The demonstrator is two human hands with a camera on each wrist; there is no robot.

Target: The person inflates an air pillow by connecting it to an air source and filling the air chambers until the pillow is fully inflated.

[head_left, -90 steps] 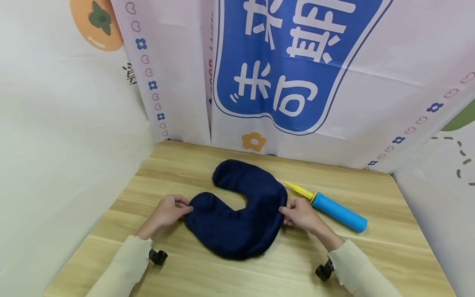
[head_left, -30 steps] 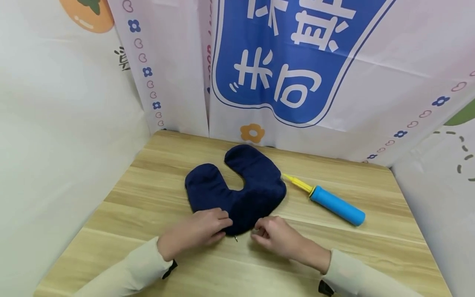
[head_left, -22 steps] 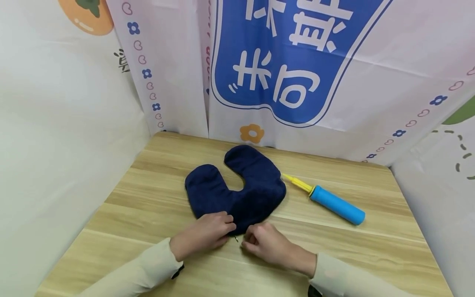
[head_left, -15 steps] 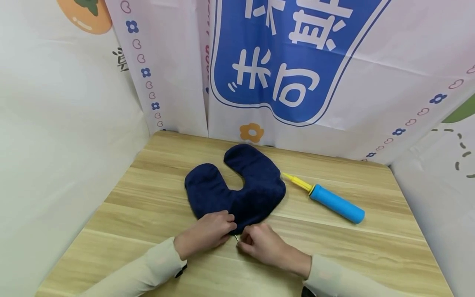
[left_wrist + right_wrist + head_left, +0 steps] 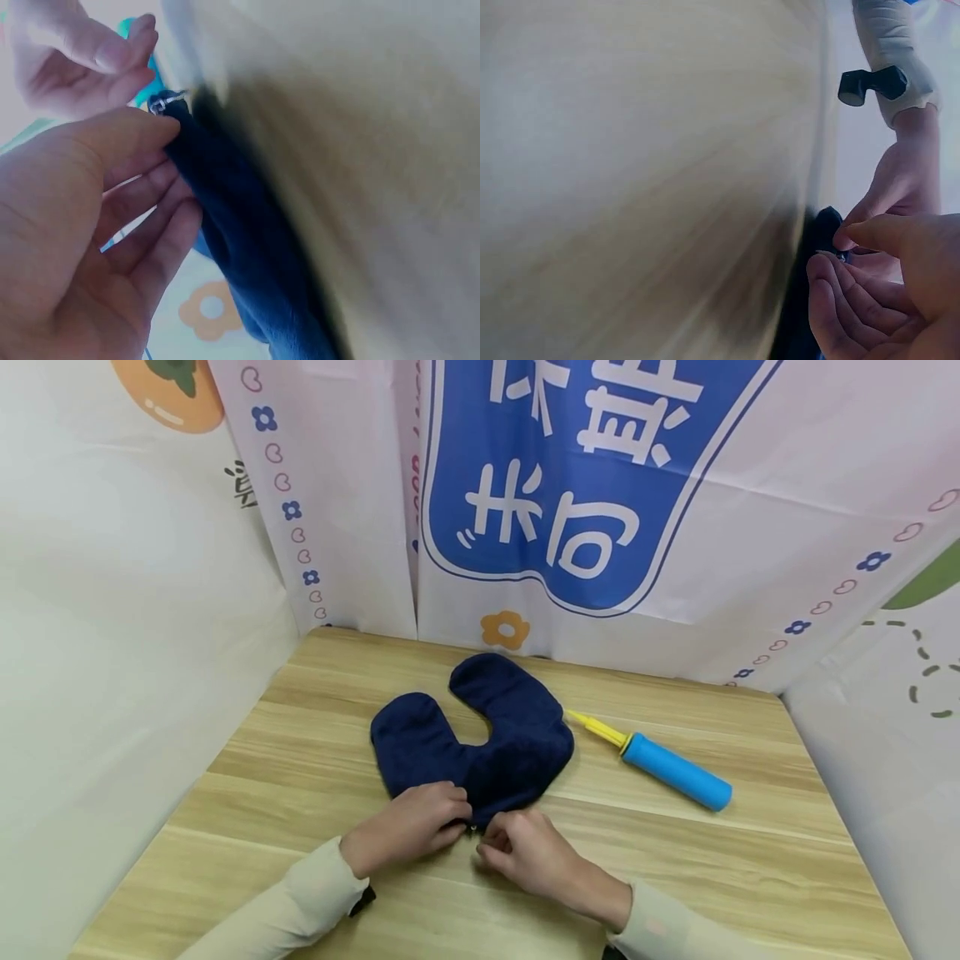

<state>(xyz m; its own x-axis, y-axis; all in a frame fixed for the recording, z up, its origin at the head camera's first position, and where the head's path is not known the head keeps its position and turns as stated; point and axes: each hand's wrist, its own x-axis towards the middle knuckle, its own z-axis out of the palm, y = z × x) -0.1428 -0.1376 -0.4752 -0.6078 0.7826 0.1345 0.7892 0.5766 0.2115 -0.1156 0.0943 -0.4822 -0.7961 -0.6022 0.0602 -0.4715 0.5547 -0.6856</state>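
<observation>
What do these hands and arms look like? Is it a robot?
No, a person: the left hand and right hand wear no gloves. The left sleeve and right sleeve are cream-coloured. A black, blocky device sits on the left one; part of another black device shows by the right. No cables are visible.

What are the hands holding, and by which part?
The left hand pinches the navy neck pillow by its near edge, beside the zipper pull. The right hand is close to that pull; whether it grips it can't be told.
</observation>
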